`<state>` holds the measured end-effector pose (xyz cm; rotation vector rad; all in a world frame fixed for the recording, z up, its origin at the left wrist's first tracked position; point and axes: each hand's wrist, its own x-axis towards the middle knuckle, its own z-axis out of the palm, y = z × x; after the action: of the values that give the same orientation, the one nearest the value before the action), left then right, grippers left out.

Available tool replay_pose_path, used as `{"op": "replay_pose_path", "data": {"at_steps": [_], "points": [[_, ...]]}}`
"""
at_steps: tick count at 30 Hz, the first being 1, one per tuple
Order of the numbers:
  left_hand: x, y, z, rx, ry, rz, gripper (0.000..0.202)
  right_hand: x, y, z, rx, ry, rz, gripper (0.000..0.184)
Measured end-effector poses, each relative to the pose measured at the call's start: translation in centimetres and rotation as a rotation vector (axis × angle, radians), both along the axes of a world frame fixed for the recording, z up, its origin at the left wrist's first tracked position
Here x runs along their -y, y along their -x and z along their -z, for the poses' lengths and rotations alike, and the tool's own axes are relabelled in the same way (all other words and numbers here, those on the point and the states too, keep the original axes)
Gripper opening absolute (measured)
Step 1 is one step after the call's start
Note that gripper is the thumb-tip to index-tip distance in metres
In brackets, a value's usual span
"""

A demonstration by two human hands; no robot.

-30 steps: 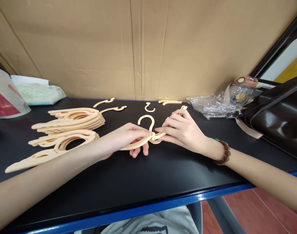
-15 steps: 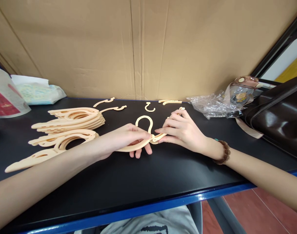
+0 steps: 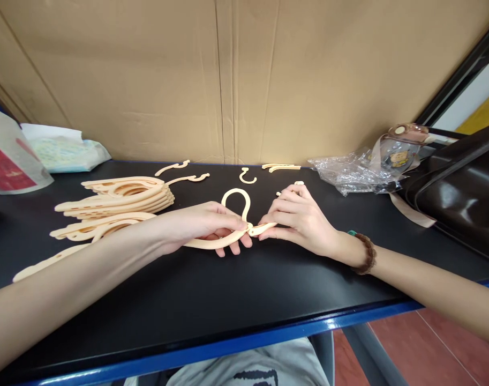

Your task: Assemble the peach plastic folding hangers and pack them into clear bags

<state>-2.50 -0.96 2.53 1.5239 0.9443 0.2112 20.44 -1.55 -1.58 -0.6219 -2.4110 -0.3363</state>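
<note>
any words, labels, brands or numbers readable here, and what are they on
No word, brand or number can be read.
Grey shirt: dark print, cut off by the frame, unreadable.
Bottle: a small cartoon figure, no legible text.
Red-and-white container: no legible text.
Pale packet: blurred pattern.
Held hanger: no visible lettering.

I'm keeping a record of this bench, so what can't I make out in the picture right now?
All in the head view:
Held hanger: left end, behind the left hand and forearm; part of its right side, behind the right hand.
Lower hanger stack: partly covered by the same forearm.
Dark bag: cut off by the right edge.
</note>
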Motion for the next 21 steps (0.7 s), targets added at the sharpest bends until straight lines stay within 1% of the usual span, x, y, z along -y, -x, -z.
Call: {"op": "replay_pose_path", "data": {"at_steps": [5, 12, 16, 19, 21], "points": [[-0.27, 0.07, 0.44, 0.026, 0.010, -0.016, 0.019, 0.23, 0.14, 0.05, -0.024, 0.015, 0.022, 0.025], [-0.54, 0.16, 0.42, 0.014, -0.035, 0.028, 0.022, 0.52, 0.16, 0.08, -0.024, 0.056, 0.065, 0.031], [-0.46, 0.28, 0.40, -0.030, -0.097, 0.039, 0.031, 0.61, 0.27, 0.05, -0.019, 0.076, 0.107, 0.038], [-0.37, 0.33, 0.72, -0.032, -0.137, 0.047, 0.033, 0.36, 0.22, -0.06, 0.007, 0.059, 0.107, 0.038], [-0.24, 0.22, 1.00, -0.018, -0.156, 0.030, 0.031, 0.07, 0.12, -0.17, 0.023, 0.040, 0.108, 0.038]]}}
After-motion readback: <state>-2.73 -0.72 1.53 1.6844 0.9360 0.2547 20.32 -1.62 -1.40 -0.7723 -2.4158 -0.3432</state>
